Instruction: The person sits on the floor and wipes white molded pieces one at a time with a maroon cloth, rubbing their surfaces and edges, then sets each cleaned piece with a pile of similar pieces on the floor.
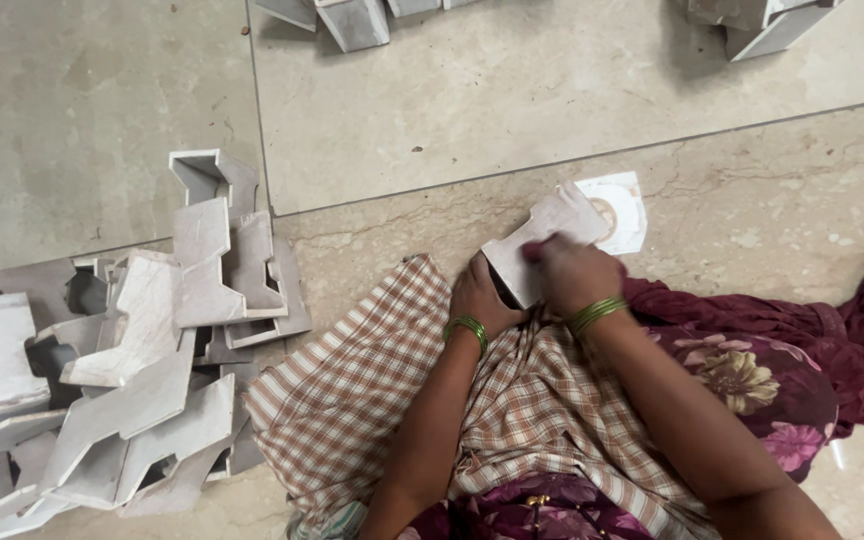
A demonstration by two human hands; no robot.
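Both hands work one grey card piece (542, 245) over the checked cloth (372, 390) on the lap, left hand (482, 298) gripping its lower edge to steady it while the right hand (572, 272), fingers curled, presses on top, pile (122, 370) lying left.

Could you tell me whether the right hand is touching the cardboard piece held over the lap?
Touching: the head view shows the right hand lying on the cardboard piece, its fingers pressed against the surface.
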